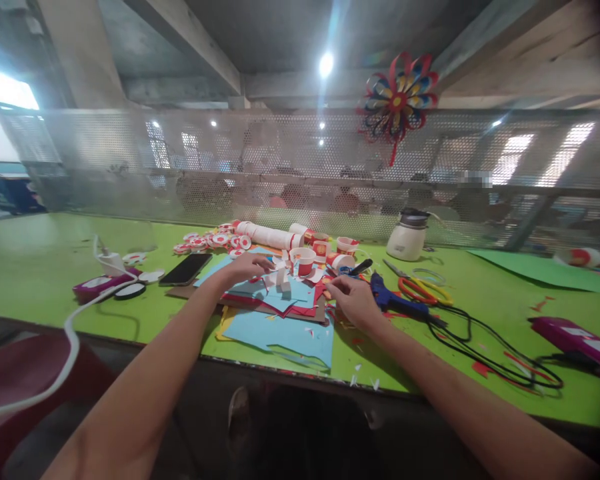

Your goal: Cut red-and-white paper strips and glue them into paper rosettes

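My left hand [249,267] reaches over a stack of light blue paper [280,333], its fingers stretched out and loosely apart beside some cut white paper pieces [280,281]. Just right of these pieces stands a red and white paper cup [303,261]. My right hand [354,300] is at the right edge of the stack, thumb and forefinger drawn together near red paper scraps [320,291]. What they hold, if anything, is too small to make out. A blue glue gun [395,297] lies directly right of that hand, and a black-handled tool [363,267] lies behind it.
Stacked paper cups [270,235] and round red-white pieces [215,241] lie at the back. A phone [186,269] lies left. Scissors [423,290], a black cable [480,357], a cream jug [407,235] and a purple power strip [577,343] are right. A perforated screen [280,160] borders the table.
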### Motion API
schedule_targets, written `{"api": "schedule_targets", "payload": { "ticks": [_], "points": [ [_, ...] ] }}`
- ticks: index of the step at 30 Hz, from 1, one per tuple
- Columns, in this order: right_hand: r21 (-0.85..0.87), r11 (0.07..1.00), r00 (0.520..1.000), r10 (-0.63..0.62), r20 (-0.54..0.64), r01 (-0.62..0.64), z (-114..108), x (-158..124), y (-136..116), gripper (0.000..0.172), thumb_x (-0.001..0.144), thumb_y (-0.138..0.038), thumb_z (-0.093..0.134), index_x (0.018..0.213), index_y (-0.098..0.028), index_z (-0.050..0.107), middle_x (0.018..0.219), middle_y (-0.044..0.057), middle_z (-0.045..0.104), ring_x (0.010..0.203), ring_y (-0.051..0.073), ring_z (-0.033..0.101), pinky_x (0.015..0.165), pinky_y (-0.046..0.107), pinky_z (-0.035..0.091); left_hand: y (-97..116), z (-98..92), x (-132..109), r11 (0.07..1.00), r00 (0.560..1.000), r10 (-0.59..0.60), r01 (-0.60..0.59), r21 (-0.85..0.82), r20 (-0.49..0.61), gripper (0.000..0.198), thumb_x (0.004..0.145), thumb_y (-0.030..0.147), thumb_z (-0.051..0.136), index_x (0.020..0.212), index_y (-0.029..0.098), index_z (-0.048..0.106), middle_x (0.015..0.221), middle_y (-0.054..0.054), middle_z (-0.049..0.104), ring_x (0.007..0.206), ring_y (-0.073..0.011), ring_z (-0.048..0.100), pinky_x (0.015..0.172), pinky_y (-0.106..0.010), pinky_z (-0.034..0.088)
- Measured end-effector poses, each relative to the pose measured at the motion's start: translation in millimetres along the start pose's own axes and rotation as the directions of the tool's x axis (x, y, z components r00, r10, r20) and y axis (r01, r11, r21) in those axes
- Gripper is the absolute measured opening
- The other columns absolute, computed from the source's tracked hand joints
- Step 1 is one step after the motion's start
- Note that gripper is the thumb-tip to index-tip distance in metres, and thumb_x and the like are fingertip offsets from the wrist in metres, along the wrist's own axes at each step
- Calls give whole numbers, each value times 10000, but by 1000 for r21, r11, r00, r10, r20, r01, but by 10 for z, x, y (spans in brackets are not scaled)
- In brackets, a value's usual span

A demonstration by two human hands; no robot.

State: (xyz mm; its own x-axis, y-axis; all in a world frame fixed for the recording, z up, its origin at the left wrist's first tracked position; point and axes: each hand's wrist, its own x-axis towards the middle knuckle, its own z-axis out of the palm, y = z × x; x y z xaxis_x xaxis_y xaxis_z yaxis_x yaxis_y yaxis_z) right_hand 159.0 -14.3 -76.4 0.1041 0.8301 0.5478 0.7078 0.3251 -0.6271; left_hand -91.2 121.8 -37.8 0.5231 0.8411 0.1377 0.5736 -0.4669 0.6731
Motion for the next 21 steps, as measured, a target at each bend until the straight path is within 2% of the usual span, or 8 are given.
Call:
{"api": "schedule_targets", "payload": {
  "ticks": [3,6,10,14,15,17,19,21],
  "points": [
    [-26,1000,999,10,44,-9,-37,34,-19,214,786,-285,516,773,-118,649,642,39,627,568,150,546,554,263,418,117,5,-71,990,968,126,-135,30,218,399,584,205,528,947,131,678,958,-66,689,810,-182,610,635,-229,440],
    [-44,998,986,-45,161,53,9,96,-145,207,712,-202,603,892,-135,680,773,53,647,667,157,569,651,280,444,137,0,-94,978,948,173,-197,65,269,369,594,197,527,931,135,664,946,-69,685,814,-183,621,663,-236,452],
    [5,995,952,-101,287,104,300,280,-329,415,560,-121,719,971,-174,691,916,58,631,773,168,554,758,307,425,69,21,-76,982,970,175,-185,41,170,290,575,146,505,827,126,647,786,-46,680,713,-167,618,610,-236,452],
    [135,991,949,-48,313,6,588,477,-347,78,556,-101,709,596,-144,658,652,22,601,707,173,545,717,305,420,-10,84,-31,980,973,197,-195,-25,119,236,550,91,470,714,133,635,647,-15,652,618,-156,610,549,-233,448],
    [181,983,949,-21,314,-38,604,504,-334,101,585,-117,696,528,-146,617,579,10,574,663,165,542,685,298,426,-23,99,-13,979,977,202,-200,-24,72,236,542,74,459,692,133,631,635,-13,648,617,-154,608,565,-238,454],
    [289,947,947,44,317,-141,541,517,-312,155,667,-189,662,531,-149,599,530,5,566,580,147,537,607,285,442,-36,115,24,978,977,206,-207,-21,-45,268,540,51,433,701,131,632,668,-23,654,665,-156,610,623,-254,465],
    [416,876,939,106,326,-244,373,481,-312,166,747,-290,617,665,-146,635,607,30,625,562,141,561,559,274,464,-22,115,45,977,966,206,-213,-28,-157,325,544,39,420,765,124,642,767,-44,672,759,-165,613,693,-272,468],
    [541,777,930,150,337,-321,161,412,-341,215,785,-359,593,770,-149,637,677,49,657,605,142,600,559,258,489,19,107,33,955,950,238,-266,-129,-203,393,549,44,436,872,112,649,883,-70,677,846,-176,609,737,-284,467]
  ]
}}
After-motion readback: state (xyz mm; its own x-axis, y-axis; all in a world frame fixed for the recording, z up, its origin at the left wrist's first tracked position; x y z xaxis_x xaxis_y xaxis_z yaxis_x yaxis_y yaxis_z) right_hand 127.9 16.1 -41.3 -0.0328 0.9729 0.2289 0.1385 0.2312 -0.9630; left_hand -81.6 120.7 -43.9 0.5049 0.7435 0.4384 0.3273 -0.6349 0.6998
